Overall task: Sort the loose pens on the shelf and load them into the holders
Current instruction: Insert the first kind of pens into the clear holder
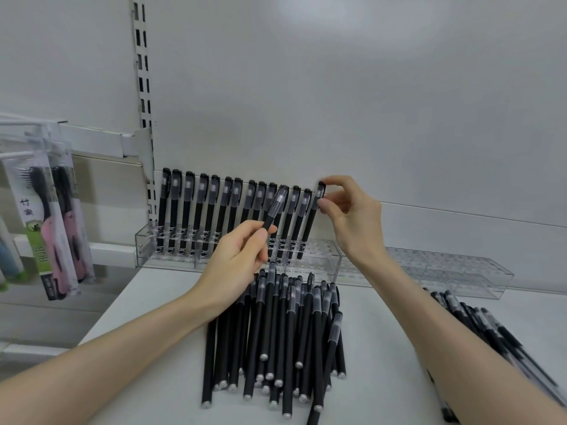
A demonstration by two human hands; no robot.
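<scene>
A clear plastic pen holder stands at the back of the white shelf, with a row of several black capped pens upright in it. My right hand pinches the cap of the rightmost standing pen between thumb and forefinger. My left hand holds one black pen by its barrel, cap up and tilted, in front of the row. A heap of loose black pens lies on the shelf below my hands.
A second clear holder with no pens in it sits to the right. More dark pens lie by my right forearm. Packaged brushes hang on hooks at the left, beside a slotted upright.
</scene>
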